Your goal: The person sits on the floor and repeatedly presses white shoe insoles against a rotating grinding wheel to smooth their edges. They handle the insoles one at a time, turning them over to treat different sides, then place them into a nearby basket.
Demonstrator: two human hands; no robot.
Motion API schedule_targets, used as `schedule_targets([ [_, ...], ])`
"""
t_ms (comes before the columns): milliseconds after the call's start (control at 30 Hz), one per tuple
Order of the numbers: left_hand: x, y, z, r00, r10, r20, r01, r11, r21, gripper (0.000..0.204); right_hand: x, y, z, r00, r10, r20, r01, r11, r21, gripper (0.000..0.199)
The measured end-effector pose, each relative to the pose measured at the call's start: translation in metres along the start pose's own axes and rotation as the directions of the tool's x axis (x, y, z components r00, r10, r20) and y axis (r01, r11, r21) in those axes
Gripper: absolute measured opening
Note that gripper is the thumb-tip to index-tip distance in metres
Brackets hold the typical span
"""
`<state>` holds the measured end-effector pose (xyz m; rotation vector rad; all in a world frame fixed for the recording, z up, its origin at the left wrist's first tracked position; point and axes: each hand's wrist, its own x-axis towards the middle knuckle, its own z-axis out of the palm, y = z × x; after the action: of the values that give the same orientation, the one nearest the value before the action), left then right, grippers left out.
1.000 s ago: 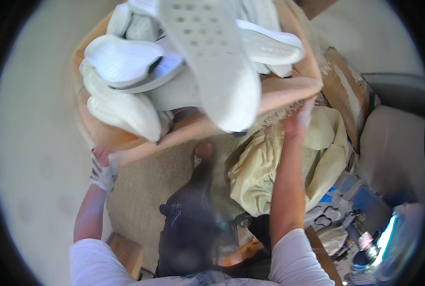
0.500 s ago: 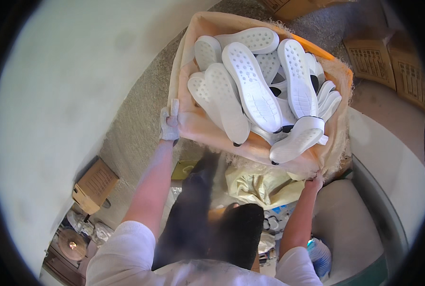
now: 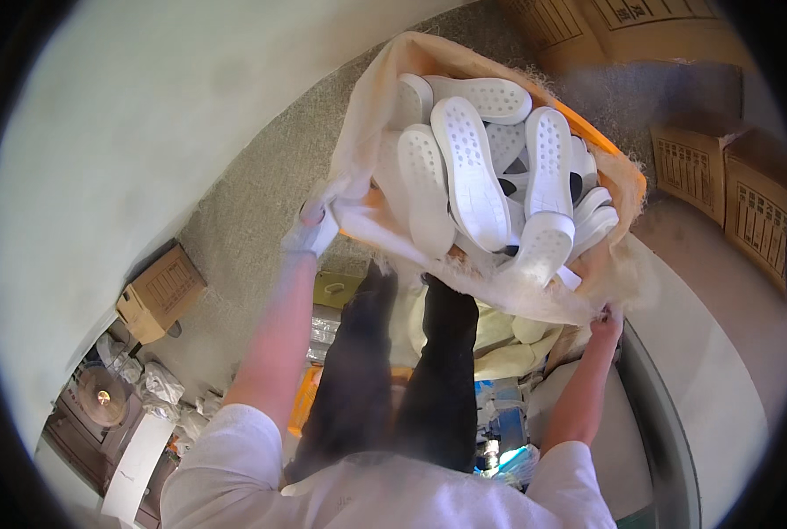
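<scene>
A heap of white shoe soles (image 3: 473, 176), dotted with round holes at one end, fills an orange crate (image 3: 587, 130) in front of me. A frayed, peach-coloured cloth liner (image 3: 362, 163) drapes over the crate's rim. My left hand (image 3: 312, 231), in a pale glove, is closed on the liner at the near left corner. At the near right corner my right hand (image 3: 607, 324) grips a bunched edge of the same cloth. Between my hands the cloth stretches up along the near side and partly covers the lowest soles.
Cardboard boxes (image 3: 689, 172) stand at the right, with more boxes (image 3: 570, 35) at the far edge. Another carton (image 3: 164, 291) sits by the pale wall (image 3: 102, 176) on the left. Pale yellow sacking (image 3: 508, 348) and an olive box (image 3: 336, 288) lie near my legs.
The liner's near side has been drawn up and spread wider by both hands. My right hand has shifted slightly right. The leftmost sole is now mostly hidden behind cloth.
</scene>
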<state>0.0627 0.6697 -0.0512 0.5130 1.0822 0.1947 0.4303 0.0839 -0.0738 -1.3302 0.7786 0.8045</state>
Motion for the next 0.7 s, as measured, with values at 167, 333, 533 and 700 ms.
schedule_targets([
  [167,0.007,0.027,0.051,0.971,-0.231,-0.056,0.236,0.965,0.114,0.039,-0.053,0.004,0.022,0.992,-0.098,-0.081,0.067,0.944,-0.322,0.051],
  [333,-0.031,0.093,0.075,0.96,0.259,0.104,-0.272,0.951,0.145,0.023,-0.063,-0.042,0.048,0.929,-0.268,-0.256,0.205,0.947,-0.245,0.043],
  [533,-0.125,0.079,0.069,0.95,0.306,0.058,-0.309,0.903,0.3,0.008,-0.11,-0.066,0.111,0.882,-0.44,-0.168,0.457,0.886,0.076,0.041],
  [700,-0.183,0.111,0.043,0.901,0.434,0.029,-0.429,0.897,-0.108,0.013,-0.249,-0.095,0.157,0.77,-0.631,-0.096,0.627,0.776,-0.073,0.048],
])
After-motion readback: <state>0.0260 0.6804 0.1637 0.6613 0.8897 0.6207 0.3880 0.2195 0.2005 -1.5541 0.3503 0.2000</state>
